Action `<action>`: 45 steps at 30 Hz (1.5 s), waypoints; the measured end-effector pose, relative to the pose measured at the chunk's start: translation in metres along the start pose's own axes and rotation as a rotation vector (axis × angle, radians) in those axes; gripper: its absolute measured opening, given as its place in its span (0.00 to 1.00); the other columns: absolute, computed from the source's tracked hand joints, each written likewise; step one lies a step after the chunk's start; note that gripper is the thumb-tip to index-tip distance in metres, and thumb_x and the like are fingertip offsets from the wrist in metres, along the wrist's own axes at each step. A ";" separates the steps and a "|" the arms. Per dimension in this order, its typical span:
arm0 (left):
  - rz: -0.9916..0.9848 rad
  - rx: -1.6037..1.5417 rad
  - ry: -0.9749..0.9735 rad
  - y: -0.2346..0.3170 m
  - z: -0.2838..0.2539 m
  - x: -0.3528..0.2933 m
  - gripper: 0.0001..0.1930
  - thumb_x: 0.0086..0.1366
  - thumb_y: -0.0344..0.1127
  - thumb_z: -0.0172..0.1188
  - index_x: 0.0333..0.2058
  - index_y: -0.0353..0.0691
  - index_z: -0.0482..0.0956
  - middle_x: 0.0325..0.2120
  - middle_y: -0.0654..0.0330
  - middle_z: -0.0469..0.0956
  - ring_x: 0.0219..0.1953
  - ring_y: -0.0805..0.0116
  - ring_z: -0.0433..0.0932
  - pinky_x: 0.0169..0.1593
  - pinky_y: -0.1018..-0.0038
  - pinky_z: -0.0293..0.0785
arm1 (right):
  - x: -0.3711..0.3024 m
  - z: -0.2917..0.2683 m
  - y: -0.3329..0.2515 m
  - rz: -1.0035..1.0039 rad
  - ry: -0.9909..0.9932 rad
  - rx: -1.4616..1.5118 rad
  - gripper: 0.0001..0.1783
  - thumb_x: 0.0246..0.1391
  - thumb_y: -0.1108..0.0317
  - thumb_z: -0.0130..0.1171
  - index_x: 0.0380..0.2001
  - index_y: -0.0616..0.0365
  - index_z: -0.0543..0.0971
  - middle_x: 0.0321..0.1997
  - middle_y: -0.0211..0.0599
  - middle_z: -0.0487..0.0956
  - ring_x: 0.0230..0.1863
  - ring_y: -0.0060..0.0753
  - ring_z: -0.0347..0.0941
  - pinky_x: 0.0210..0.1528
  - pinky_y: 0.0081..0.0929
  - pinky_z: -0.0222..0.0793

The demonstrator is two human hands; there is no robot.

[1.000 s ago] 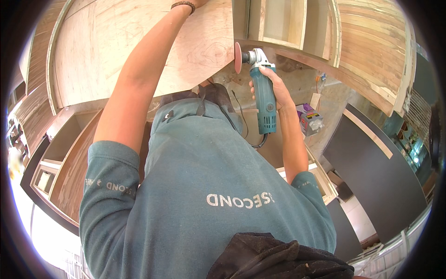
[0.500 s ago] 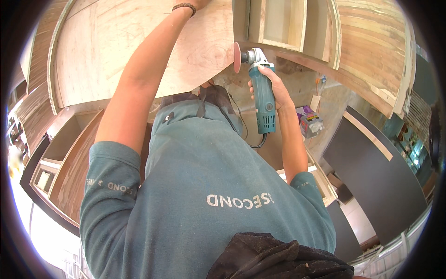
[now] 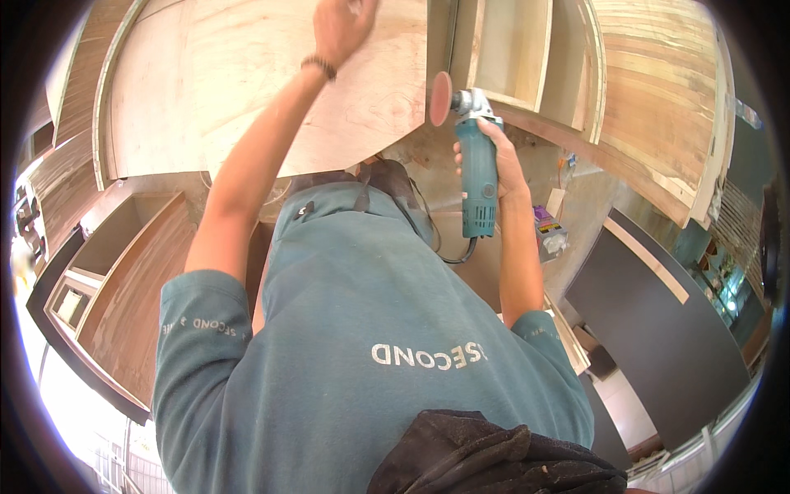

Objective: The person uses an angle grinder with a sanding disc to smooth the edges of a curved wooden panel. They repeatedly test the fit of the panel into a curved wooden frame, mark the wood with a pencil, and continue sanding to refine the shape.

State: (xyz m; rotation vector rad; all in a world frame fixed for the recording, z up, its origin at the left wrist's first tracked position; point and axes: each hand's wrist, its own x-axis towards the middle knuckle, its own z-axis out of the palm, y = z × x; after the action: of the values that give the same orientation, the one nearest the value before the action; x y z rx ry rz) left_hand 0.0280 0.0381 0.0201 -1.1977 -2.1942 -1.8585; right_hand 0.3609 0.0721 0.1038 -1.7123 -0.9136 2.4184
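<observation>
My right hand (image 3: 508, 161) is wrapped round the teal body of an angle grinder (image 3: 478, 185). The tool stands nearly upright in the picture, its metal head at the top and its cord leaving the lower end. A reddish sanding disc (image 3: 441, 99) on the head faces left, just beyond the right edge of a pale plywood panel (image 3: 214, 99). Over that panel is my left hand (image 3: 341, 33), with a dark bracelet on the wrist. The upper picture edge cuts off its fingers and motion blurs them, so I cannot tell whether it holds anything.
Wooden cabinet frames (image 3: 539, 49) stand at the far right, beside a striped-grain wood panel (image 3: 658, 90). A dark board (image 3: 658, 329) leans at the right. Near my right forearm sits a small purple and grey box (image 3: 550, 235). An open wooden cabinet (image 3: 123, 280) stands at the left.
My left hand has come nearer, so more of it shows over the plywood. The grinder in my right hand has shifted slightly right, and its disc now sits apart from the panel's edge.
</observation>
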 end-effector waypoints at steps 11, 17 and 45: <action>0.264 0.255 -0.932 0.200 -0.077 -0.098 0.32 0.58 0.65 0.68 0.19 0.37 0.77 0.16 0.54 0.77 0.21 0.57 0.80 0.26 0.63 0.75 | 0.013 0.061 -0.061 -0.392 -0.212 0.289 0.24 0.60 0.55 0.61 0.49 0.62 0.71 0.36 0.44 0.79 0.32 0.36 0.81 0.30 0.35 0.85; 0.368 0.414 -0.850 0.181 -0.143 -0.076 0.30 0.58 0.64 0.69 0.25 0.36 0.78 0.16 0.55 0.77 0.21 0.61 0.79 0.25 0.66 0.75 | 0.022 0.128 -0.066 -0.377 -0.402 0.316 0.25 0.58 0.56 0.61 0.49 0.65 0.71 0.38 0.46 0.78 0.35 0.38 0.79 0.36 0.37 0.82; -1.018 -0.044 0.372 -0.043 -0.394 -0.123 0.23 0.51 0.32 0.77 0.42 0.34 0.76 0.29 0.60 0.80 0.23 0.70 0.79 0.29 0.73 0.77 | 0.030 0.113 0.103 -0.060 0.431 0.350 0.46 0.59 0.39 0.64 0.70 0.55 0.63 0.70 0.48 0.65 0.70 0.46 0.61 0.72 0.48 0.55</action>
State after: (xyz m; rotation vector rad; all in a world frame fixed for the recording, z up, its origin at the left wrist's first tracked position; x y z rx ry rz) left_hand -0.0832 -0.3614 0.0390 0.4109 -2.7197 -2.1075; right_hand 0.2810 -0.0514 0.0527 -1.9121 -0.4484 1.9065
